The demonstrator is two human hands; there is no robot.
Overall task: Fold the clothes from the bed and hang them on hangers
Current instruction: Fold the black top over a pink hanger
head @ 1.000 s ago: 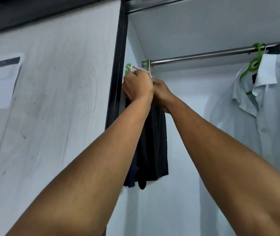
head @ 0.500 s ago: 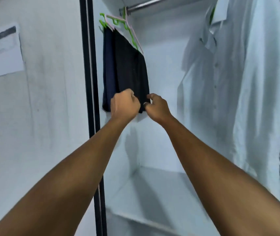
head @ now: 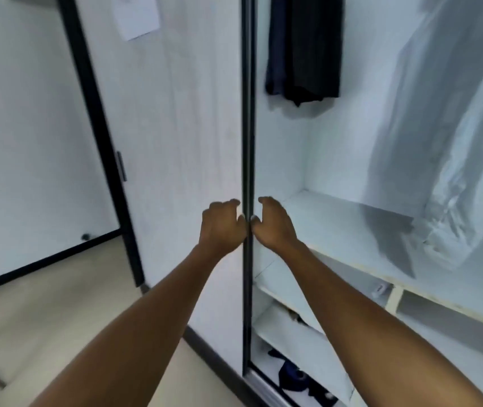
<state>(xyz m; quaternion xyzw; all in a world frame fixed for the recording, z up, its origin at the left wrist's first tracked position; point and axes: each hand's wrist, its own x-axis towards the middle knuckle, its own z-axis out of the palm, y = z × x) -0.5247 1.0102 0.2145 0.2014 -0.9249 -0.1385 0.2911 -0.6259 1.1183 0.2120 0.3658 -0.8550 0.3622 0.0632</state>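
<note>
Clothes first, kinda: neither hand has hold of any. The left hand (head: 222, 227) and right hand (head: 274, 224) are both out in front at about the same height, fingers loosely curled, nothing in them. They sit close together, thumbs nearly meeting, one on each side of the black door edge (head: 247, 127) that runs straight up the middle. Can't tell if either one actually touches that strip, it's a bit blurry there.

Left of the strip is the white sliding door (head: 181, 127), with a sheet of paper (head: 139, 16) stuck near its top. Right of it the wardrobe is open. The dark clothes (head: 310, 48) hang at the far top just inside the opening, a black piece with a navy piece (head: 275, 54) pressed against its left side, both cut off by the top of the picture. Well to the right hangs a long white shirt (head: 451, 142), its hem reaching down near the white shelf (head: 337, 224) that sits behind the right hand.

Under that shelf there's a small white object (head: 379, 289), too small to make out. Lower down, near the bottom of the wardrobe, is some blue stuff (head: 291, 376) bundled up. Beige floor (head: 43, 318) on the near left.
</note>
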